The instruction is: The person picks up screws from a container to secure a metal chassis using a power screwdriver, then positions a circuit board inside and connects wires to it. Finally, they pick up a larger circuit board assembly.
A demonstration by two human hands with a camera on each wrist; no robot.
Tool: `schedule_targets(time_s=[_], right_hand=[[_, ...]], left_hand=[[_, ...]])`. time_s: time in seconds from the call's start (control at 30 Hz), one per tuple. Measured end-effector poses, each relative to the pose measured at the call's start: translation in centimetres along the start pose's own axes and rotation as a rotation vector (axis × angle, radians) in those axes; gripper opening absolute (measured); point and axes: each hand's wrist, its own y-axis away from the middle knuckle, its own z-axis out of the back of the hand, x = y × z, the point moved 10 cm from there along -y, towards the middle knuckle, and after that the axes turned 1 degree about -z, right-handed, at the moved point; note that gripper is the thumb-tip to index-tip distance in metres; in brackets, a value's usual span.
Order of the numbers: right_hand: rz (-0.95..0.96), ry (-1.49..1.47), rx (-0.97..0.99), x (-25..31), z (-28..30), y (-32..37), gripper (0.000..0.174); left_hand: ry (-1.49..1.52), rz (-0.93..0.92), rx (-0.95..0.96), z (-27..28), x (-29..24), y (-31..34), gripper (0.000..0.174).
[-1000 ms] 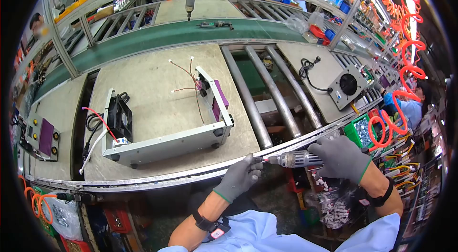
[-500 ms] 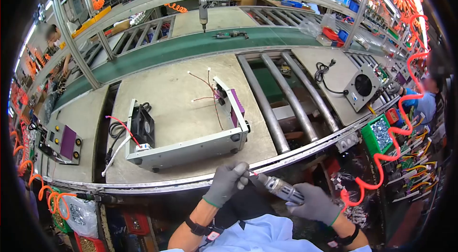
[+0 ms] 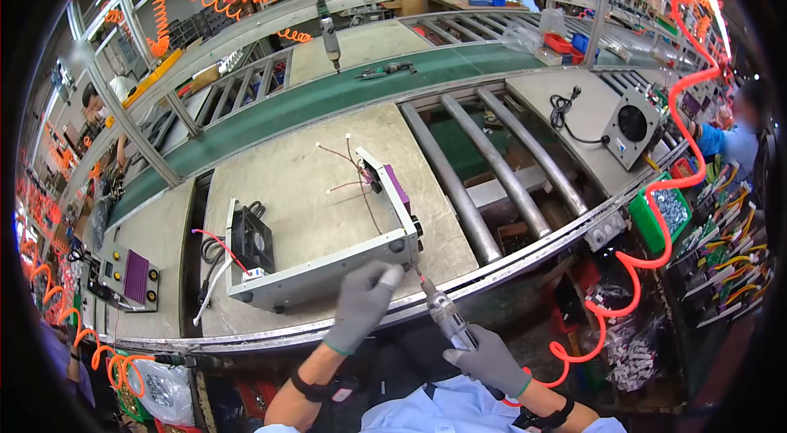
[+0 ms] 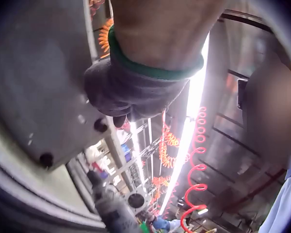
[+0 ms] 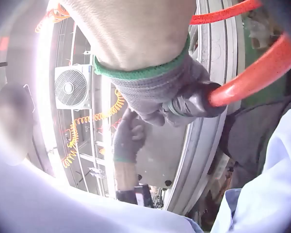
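My gloved right hand (image 3: 490, 361) grips an air screwdriver (image 3: 447, 315) by its body, the bit slanting up to the lower right corner of a grey metal case (image 3: 316, 276). A red hose (image 5: 252, 80) runs into the screwdriver's rear end. Against the case's near side, beside that corner, is my gloved left hand (image 3: 363, 306), fingers bent; whether it holds something small I cannot tell. The case lies open-topped on a pale board (image 3: 328, 220), with a black fan (image 3: 252, 238) at its left end and a purple panel (image 3: 397, 187) at its right. Thin brown wires (image 3: 351, 161) stick out inside.
Metal rollers (image 3: 459, 187) separate this board from another on the right, bearing a second fan panel (image 3: 630, 128). A purple-fronted unit (image 3: 131, 276) sits at left. Behind runs a green belt (image 3: 270, 134), with a hanging screwdriver (image 3: 329, 40) above. A green screw bin (image 3: 656, 216) stands at right.
Both hands came leftward from beside the rollers. The left hand left the screwdriver's tip and moved to the case's side; the screwdriver swung upright, its bit now at the case corner.
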Motion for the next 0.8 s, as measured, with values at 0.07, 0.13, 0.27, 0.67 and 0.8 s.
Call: schedule_targets(time_s=[0.07, 0.13, 0.27, 0.67, 0.8], right_hand=[[-0.009, -0.031, -0.014, 0.5, -0.1, -0.3, 0.041], [-0.019, -0.047, -0.024, 0.6, -0.2, -0.6, 0.040], [-0.028, -0.050, -0.039, 0.8, -0.1, -0.6, 0.039], [-0.085, -0.016, -0.035, 1.5, -1.2, -1.1, 0.036], [-0.069, -0.030, -0.071, 1.1, -1.2, -1.3, 0.041]], left_hand=[[-0.052, -0.036, -0.012, 2.6, -4.5, -1.0, 0.023], [-0.225, -0.074, 0.022, 4.0, -6.5, -3.3, 0.025], [-0.676, -0.250, 0.261, 2.9, -6.7, -7.5, 0.052], [-0.529, 0.015, 0.762, -0.7, -0.4, -8.8, 0.032], [-0.495, 0.015, 0.801, -1.0, -1.6, -8.7, 0.031]])
